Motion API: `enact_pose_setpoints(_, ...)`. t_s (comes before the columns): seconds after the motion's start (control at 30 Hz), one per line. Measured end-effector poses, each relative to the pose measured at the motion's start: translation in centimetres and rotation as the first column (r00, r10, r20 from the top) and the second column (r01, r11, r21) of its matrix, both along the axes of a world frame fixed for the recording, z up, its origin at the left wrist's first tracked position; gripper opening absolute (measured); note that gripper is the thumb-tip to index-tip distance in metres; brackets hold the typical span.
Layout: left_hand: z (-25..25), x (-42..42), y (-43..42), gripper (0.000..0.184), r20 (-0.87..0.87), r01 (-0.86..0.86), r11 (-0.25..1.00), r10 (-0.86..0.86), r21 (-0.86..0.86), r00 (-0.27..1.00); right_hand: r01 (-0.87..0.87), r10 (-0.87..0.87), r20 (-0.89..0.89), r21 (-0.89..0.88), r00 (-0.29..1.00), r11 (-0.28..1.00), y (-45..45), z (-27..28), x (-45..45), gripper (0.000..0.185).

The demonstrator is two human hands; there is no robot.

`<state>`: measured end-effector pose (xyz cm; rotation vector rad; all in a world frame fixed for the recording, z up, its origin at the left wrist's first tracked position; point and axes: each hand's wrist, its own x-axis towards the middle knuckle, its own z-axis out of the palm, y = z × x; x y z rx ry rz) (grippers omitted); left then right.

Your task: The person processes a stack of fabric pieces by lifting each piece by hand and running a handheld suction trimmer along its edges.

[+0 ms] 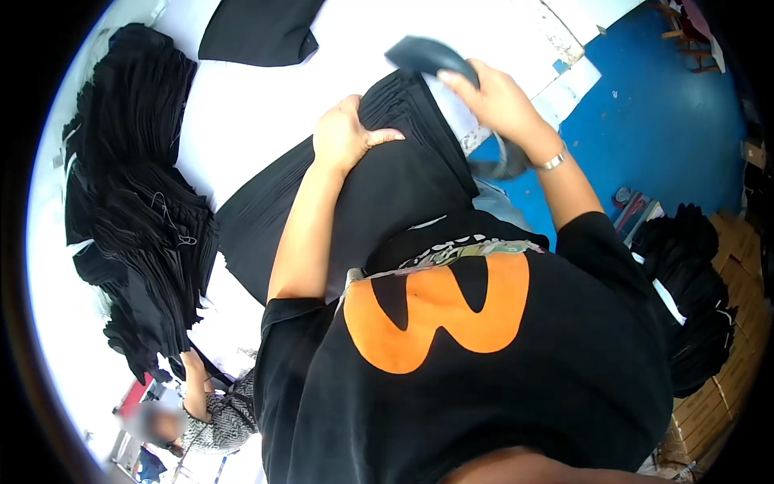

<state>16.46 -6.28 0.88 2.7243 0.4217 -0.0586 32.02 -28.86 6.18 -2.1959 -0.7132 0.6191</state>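
Pressing down on the black fabric stack (387,181) around upper centre, the left hand (347,137) has its thumb spread wide, probably so the layers don't slide. Right hand (493,101), upper right of centre, grips a blurry dark strip (429,55), seemingly lifted to keep it off the pile.

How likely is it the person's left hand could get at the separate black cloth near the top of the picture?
Probably yes: the left hand rests on the black stack, and only white surface shows between it and the separate black cloth. Whether that is within comfortable reach is unclear.
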Motion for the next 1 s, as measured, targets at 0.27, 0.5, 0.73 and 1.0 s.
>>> enact_pose_setpoints(0.27, -1.7, 1.2, 1.2, 0.084, 0.288, 0.052, 0.998, -0.062, 0.042, 0.956, -0.073, 0.068, -0.148, -0.029, 0.987, 0.997, -2.0, -0.4, 0.3, 0.06)
enact_pose_setpoints(0.5, -1.8, 7.0, 2.8, 0.071, 0.372, 0.051, 0.996, -0.076, 0.078, 0.925, 0.212, -0.209, -0.155, 0.0, 0.966, 0.977, -4.3, 4.9, 0.4, 0.047)
enact_pose_setpoints(0.73, -2.2, 6.9, 0.6, 0.05, 0.31, -0.129, 0.977, 0.07, 0.173, 0.948, 0.183, -0.18, 0.052, -0.075, 0.982, 0.98, -1.2, 1.4, 1.5, 0.058)
enact_pose_setpoints(1.0, -1.2, 2.4, -0.4, 0.031, 0.608, 0.13, 0.99, -0.14, 0.06, 0.782, -0.092, 0.141, 0.172, -0.268, 0.975, 0.959, -1.7, 2.6, -2.4, 0.061)
